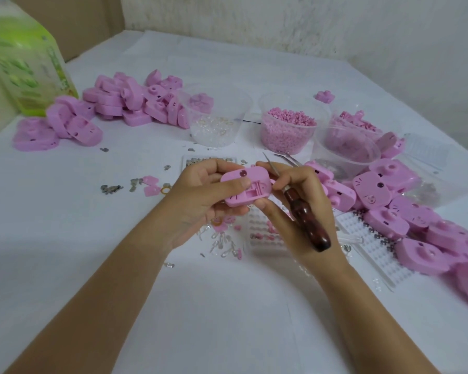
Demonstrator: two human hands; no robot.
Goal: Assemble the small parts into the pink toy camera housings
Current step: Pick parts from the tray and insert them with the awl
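Observation:
My left hand (200, 195) grips a pink toy camera housing (247, 188) above the middle of the table, thumb across its open side. My right hand (295, 209) holds an awl with a dark red wooden handle (307, 220); its thin metal tip points up past the housing's right end. The right thumb and fingertips also touch the housing's right edge. Small clear and pink parts (224, 238) lie on the cloth just below the hands.
A heap of pink housings (125, 103) lies at the back left, another heap (405, 211) at the right. Clear tubs hold transparent bits (214, 122), pink pellets (288, 125) and pink parts (349, 141). White perforated trays (368, 238), metal clips (111, 188) and a green bag (25, 63) are nearby.

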